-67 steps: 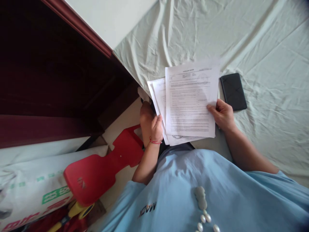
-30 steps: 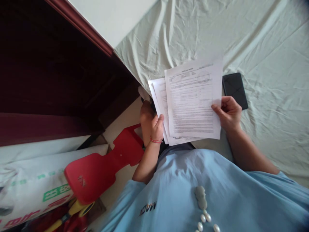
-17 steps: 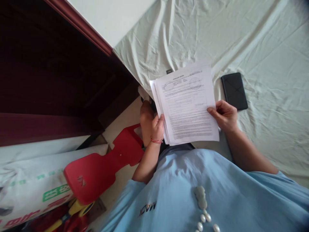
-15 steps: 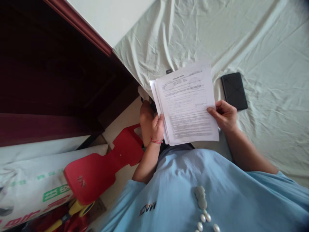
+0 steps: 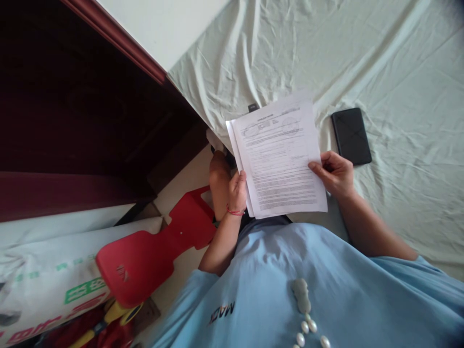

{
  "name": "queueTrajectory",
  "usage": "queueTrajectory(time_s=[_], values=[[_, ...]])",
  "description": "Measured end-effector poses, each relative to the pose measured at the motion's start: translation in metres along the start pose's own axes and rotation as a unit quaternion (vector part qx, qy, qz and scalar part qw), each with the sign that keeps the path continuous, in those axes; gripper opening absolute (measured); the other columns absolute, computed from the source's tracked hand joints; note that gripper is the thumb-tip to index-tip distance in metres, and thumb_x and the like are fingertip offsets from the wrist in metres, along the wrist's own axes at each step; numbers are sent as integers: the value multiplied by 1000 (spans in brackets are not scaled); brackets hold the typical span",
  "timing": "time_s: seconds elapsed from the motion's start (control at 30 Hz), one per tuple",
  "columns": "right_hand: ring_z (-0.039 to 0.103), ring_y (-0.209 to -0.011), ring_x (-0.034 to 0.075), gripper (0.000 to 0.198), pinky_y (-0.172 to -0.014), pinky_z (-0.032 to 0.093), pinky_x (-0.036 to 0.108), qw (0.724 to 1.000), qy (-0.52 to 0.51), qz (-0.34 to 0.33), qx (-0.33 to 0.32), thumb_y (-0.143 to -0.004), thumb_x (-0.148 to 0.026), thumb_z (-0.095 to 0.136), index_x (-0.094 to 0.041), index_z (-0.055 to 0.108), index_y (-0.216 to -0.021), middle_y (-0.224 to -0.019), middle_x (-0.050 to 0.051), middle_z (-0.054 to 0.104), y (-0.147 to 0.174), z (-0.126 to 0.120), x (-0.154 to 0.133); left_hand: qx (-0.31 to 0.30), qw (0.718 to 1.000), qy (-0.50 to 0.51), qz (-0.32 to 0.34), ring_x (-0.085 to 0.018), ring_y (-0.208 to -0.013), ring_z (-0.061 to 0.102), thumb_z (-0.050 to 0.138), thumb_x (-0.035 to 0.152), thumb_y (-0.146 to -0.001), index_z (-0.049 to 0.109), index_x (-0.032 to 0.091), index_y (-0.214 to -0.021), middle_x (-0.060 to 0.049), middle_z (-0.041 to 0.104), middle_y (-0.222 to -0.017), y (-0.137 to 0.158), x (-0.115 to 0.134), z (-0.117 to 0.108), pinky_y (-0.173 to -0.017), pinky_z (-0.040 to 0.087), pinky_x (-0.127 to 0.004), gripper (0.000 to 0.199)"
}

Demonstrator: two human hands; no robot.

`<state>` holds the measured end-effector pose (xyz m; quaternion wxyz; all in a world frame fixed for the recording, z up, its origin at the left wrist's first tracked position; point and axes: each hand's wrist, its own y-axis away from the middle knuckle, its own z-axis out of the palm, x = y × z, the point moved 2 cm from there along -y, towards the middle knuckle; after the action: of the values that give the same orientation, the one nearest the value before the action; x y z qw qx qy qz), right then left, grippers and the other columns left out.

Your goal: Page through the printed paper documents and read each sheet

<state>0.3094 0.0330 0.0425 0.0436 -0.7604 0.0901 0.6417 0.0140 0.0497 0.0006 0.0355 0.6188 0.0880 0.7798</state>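
Observation:
Printed paper sheets (image 5: 281, 159) are held up in front of my lap, slightly fanned out at their left edge. The top sheet carries dense lines of text and two faint round or oval marks near its head. My left hand (image 5: 238, 191), with a red string bracelet at the wrist, grips the sheets' left edge. On the opposite side my right hand (image 5: 335, 174) pinches the right edge, thumb on top and fingers behind the paper. Just beyond that hand, a black flat case (image 5: 351, 136) lies on the pale bedsheet (image 5: 398, 72).
A small black object (image 5: 253, 107) peeks out behind the papers' top edge. To the left stand a red plastic chair (image 5: 145, 261), a printed white sack (image 5: 47, 285) and dark wooden furniture (image 5: 90, 106). Yellow-handled tools (image 5: 108, 319) sit at the lower left.
The papers and my right hand have shifted very slightly to the left. Both hands keep their hold, and the other things stay where they were.

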Motion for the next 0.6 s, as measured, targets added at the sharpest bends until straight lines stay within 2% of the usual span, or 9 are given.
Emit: queueTrajectory(time_s=[0.17, 0.27, 0.33, 0.4, 0.5, 0.6], values=[[47, -58, 15, 40, -53, 36, 31, 1000, 12, -2, -6, -86, -61, 82, -27, 63, -82, -68, -2, 59, -1, 0, 5, 9, 1000, -2, -6, -32, -140, 70, 84, 63, -88, 82, 26, -128, -10, 79, -140, 0, -7, -5, -128, 49, -50, 54], [48, -59, 15, 33, -54, 37, 31, 998, 64, -14, 10, -91, -55, 78, -27, 63, -83, -68, -2, 58, -3, -1, 7, 21, 1000, -19, 0, -31, -143, 68, 83, 64, -89, 82, 26, -128, -8, 78, -142, 0, -8, -8, -130, 47, -48, 55], [48, -59, 15, 21, -57, 41, 32, 991, 123, -36, 44, -93, -46, 75, -27, 67, -89, -74, -1, 63, -5, -2, 7, 24, 999, -34, 8, -31, -143, 67, 81, 65, -90, 82, 26, -128, -7, 79, -141, -1, -6, -9, -131, 46, -47, 54], [49, -59, 14, 13, -61, 45, 34, 979, 179, -65, 71, -91, -37, 73, -27, 70, -99, -90, 2, 71, -6, -2, 7, 23, 998, -49, 24, -31, -142, 67, 79, 65, -92, 83, 27, -127, -6, 79, -140, 0, -1, -9, -131, 45, -46, 52], [52, -61, 15, 25, -68, 51, 37, 966, 230, -90, 75, -89, -34, 71, -26, 72, -112, -112, 7, 77, -8, -1, 9, 22, 997, -63, 40, -31, -139, 69, 79, 65, -92, 84, 26, -125, -7, 80, -138, 1, 6, -8, -129, 48, -45, 51], [55, -61, 16, 33, -67, 52, 37, 968, 234, -72, 54, -91, -38, 70, -26, 73, -122, -112, 8, 80, -9, 0, 14, 27, 997, -65, 43, -32, -137, 70, 81, 67, -90, 85, 26, -122, -7, 81, -135, 1, 9, -6, -127, 49, -45, 53]])
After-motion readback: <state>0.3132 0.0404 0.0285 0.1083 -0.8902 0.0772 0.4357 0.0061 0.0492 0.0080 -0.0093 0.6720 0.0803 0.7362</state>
